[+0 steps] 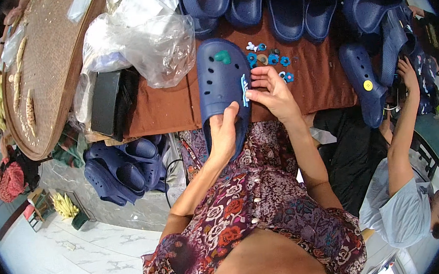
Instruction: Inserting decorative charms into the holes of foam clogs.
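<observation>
A navy foam clog with holes in its upper lies toe-away at the front of the table. A green charm sits near its toe. My left hand grips the clog at its opening, with the fingers inside and hidden. At the clog's right side, my right hand pinches a light blue and white shoe charm against the upper. Whether that charm's stem is in a hole cannot be seen. Just beyond the right hand lie several small charms, among them blue flower charms and a brown round one.
More navy clogs line the back of the brown-covered table. Clear plastic bags and a black box stand at left. Another person's hand, at right, touches a clog beside one with a yellow button charm.
</observation>
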Available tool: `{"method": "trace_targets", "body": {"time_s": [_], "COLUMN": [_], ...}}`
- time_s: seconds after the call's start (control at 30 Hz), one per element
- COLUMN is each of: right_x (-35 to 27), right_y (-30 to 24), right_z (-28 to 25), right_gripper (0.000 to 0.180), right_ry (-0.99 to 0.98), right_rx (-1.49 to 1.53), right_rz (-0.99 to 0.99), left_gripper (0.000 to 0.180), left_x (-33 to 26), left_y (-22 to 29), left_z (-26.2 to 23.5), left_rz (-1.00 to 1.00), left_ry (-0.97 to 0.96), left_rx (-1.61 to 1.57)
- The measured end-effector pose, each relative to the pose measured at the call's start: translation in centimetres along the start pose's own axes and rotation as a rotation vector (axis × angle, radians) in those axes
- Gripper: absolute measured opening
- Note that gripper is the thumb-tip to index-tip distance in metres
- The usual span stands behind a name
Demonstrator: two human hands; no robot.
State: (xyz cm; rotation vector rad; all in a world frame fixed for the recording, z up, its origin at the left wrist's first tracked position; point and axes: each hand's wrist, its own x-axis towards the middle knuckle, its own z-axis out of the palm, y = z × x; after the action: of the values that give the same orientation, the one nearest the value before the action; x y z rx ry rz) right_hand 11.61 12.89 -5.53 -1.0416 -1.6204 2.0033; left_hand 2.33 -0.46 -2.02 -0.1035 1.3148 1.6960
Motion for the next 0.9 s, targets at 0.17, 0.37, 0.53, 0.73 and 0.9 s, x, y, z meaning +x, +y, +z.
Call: {"method": "trace_targets", "body": {"time_s": [0.17, 0.37, 0.53, 0.73, 0.9], "right_x": [-0.4, -1.4, -2.5, -3.3, -4.1], "right_y": [0.0, 0.2, 0.6, 0.1, -1.2], "right_z": [1.3, 2.8, 3.1, 2.2, 3.6], "right_gripper": [0.067, 0.071, 0.049, 0.038, 0.038], "right_ry": [-0.065, 0.002, 0.040, 0.078, 0.065], "right_rx": [0.068, 0.207, 0.147, -0.049, -0.286], "right_rz": [0.035, 0.075, -0.015, -0.142, -0.236], "left_gripper": [0.031, 0.027, 0.020, 0.024, 0.026], "left_x": [-0.8, -1.9, -0.6, -0.4, -0.5], "left_y": [-0.6, 0.1, 0.3, 1.0, 0.6], "left_z": [-0.7, -0.1, -1.4, -1.2, -1.0], "left_rz": [0.072, 0.033, -0.027, -0.073, -0.012], "left_ry": [0.053, 0.104, 0.102, 0.079, 0.040], "left_rx": [0.021, 0.061, -0.084, -0.119, -0.132]}}
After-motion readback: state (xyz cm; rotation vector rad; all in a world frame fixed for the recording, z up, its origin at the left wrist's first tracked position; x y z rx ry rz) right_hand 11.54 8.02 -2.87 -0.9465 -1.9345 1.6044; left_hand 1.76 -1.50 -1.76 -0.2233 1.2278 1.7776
